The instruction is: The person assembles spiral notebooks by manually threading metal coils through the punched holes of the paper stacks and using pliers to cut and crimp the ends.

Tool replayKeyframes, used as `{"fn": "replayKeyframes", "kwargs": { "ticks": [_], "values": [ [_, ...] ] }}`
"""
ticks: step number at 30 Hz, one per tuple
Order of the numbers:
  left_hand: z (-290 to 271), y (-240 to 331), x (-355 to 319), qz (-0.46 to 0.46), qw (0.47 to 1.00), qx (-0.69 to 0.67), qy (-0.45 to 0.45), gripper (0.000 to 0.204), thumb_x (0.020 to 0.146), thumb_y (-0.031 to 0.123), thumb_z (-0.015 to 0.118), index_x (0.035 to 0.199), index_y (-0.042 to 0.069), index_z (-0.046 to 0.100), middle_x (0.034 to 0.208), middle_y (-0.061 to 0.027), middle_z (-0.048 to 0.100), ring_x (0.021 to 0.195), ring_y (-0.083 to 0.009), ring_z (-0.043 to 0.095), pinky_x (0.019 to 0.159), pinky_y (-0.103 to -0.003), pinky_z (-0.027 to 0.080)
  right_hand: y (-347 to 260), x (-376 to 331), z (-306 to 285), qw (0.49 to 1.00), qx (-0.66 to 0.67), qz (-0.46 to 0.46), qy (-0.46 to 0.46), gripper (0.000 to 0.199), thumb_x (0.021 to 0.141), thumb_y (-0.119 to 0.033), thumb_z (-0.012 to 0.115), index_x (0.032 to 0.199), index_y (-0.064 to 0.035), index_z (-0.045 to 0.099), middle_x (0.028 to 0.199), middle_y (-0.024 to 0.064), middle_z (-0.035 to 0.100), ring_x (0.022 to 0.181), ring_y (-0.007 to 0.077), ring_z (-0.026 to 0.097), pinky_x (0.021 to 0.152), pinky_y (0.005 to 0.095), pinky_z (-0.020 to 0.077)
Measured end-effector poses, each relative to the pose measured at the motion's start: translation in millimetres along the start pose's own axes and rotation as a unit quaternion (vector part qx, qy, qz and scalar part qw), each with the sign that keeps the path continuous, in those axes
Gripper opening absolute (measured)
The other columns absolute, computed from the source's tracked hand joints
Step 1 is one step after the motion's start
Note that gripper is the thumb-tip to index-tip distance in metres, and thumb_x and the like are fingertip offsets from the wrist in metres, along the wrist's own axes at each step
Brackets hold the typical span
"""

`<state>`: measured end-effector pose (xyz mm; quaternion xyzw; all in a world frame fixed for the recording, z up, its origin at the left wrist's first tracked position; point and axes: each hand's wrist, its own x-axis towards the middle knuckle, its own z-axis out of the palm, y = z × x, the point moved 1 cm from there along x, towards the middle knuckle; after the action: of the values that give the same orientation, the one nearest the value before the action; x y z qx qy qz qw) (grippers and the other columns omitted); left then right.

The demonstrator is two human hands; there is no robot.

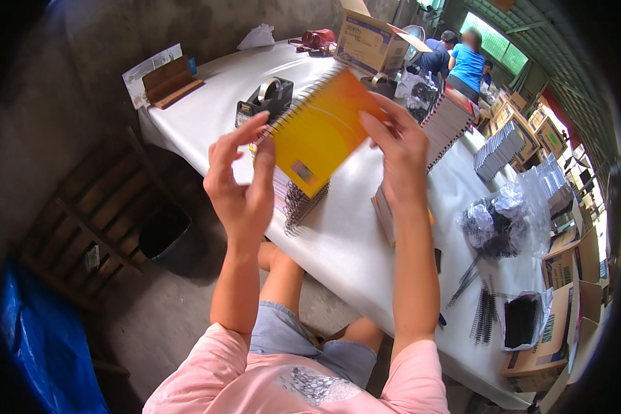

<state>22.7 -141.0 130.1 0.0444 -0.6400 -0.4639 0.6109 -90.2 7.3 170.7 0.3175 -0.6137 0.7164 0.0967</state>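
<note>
Here we hold an orange spiral-bound notebook (321, 131) up off the white table (352, 241), tilted, its wire spine running along the upper left edge. Our left hand (241, 183) pinches its lower left corner between thumb and fingers; our right hand (397, 148) clasps the right edge, fingers laid over the cover and the thumb hidden behind it.

The grip looks light at both ends — we judge that a twist from either hand could slip the cover free, and the notebook would drop onto the stack of unbound pages with loose coils (297, 196) just below it at six o'clock, likely knocking that pile askew. The wire spine sits near our left fingertips, so a coil end could snag a finger if we slide along it.

At eleven o'clock from the notebook stands a black tape dispenser (265, 96), near enough that a swing up and left could strike it. At one o'clock a cardboard box (369, 45) and a tall stack of notebooks (448, 121) close off that side. Just beside our right wrist lies another small stack (383, 214), so lowering the right hand has little room.

The table edge runs from ten o'clock down to five o'clock, close under our forearms — anything dropped toward us may go over it to the floor. The freest room is the bare cloth at four o'clock, before the bagged black coils (493, 224).
</note>
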Motion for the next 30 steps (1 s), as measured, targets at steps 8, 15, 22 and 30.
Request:
{"fn": "replayKeyframes", "kwargs": {
  "ticks": [8, 15, 22, 30],
  "values": [
    [4.2, -68.1, 3.2, -0.129, 0.989, -0.013, -0.066, 0.019, 0.087, 0.015, 0.059, 0.103, 0.008, 0.066, 0.097, -0.0077, 0.059, 0.087, -0.0162, 0.056, 0.077, -0.024, 0.043, 84.4, 31.3, 16.8, 0.947, -0.304, 0.023, -0.105, 0.032, 0.085, -0.028, 0.06, 0.108, -0.0069, 0.064, 0.107, 0.0099, 0.059, 0.096, 0.0181, 0.055, 0.086, 0.0276, 0.0422],
    [24.6, -74.0, -4.0, -0.152, 0.977, -0.125, -0.083, 0.04, 0.098, 0.032, 0.038, 0.127, 0.004, 0.045, 0.118, -0.0112, 0.054, 0.112, -0.0174, 0.047, 0.099, -0.031, 0.03, 94.3, 15.0, 41.3, 0.994, -0.064, 0.085, -0.036, 0.048, 0.095, -0.04, 0.044, 0.126, -0.0033, 0.049, 0.121, 0.0133, 0.052, 0.115, 0.0237, 0.047, 0.099, 0.0306, 0.0335],
    [-26.0, -62.1, 0.5, -0.105, 0.983, -0.056, 0.137, 0.048, 0.096, 0.04, 0.035, 0.13, 0.006, 0.035, 0.124, -0.0144, 0.05, 0.119, -0.0204, 0.045, 0.099, -0.04, 0.029, 88.5, -25.5, -127.6, 0.827, -0.547, 0.098, 0.089, 0.055, 0.081, -0.035, 0.063, 0.128, -0.0117, 0.048, 0.122, 0.0162, 0.051, 0.116, 0.0308, 0.047, 0.095, 0.0409, 0.0383],
    [17.3, 22.3, -55.1, 0.222, 0.952, -0.197, -0.069, 0.05, 0.078, 0.021, 0.064, 0.118, 0.003, 0.04, 0.111, -0.0191, 0.051, 0.107, -0.032, 0.051, 0.09, -0.042, 0.042, 85.2, -95.8, -212.7, 0.773, -0.561, 0.284, 0.084, 0.04, 0.075, -0.039, 0.068, 0.095, -0.0044, 0.066, 0.085, 0.0178, 0.065, 0.08, 0.0328, 0.063, 0.072, 0.0426, 0.0465]
  ]
}}
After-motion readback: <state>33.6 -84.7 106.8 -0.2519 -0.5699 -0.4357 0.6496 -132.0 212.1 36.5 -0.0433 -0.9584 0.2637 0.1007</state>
